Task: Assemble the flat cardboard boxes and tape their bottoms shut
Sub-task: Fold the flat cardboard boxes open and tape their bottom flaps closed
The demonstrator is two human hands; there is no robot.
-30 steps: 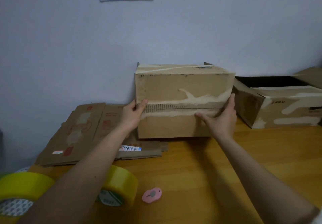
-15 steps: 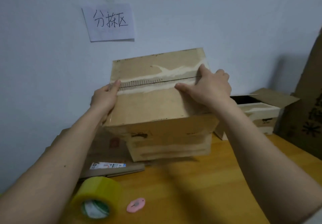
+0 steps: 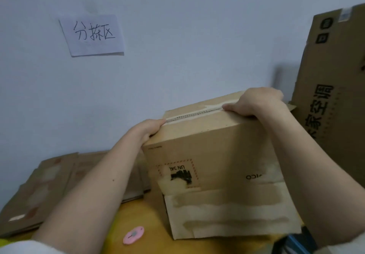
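Note:
I hold an assembled brown cardboard box (image 3: 213, 155) in the air above the wooden table, bottom side up and tilted, its open flaps hanging down toward me. The two bottom flaps meet in a seam along the top, with old torn tape marks beside it. My left hand (image 3: 147, 130) grips the left end of that seam, fingers curled over the edge. My right hand (image 3: 256, 103) grips the right end, thumb pressed along the seam. A stack of flat cardboard boxes (image 3: 49, 190) lies on the table at the left against the wall.
A pink box cutter (image 3: 133, 234) lies on the table (image 3: 150, 214) near the front. A tall flattened carton (image 3: 331, 87) leans against the wall at the right. A paper sign (image 3: 92, 34) hangs on the wall. A yellow tape roll's edge (image 3: 4, 241) shows bottom left.
The box has been lifted off the table, turned bottom-up and carried to the right and toward me. Both hands kept their hold at the ends of the seam.

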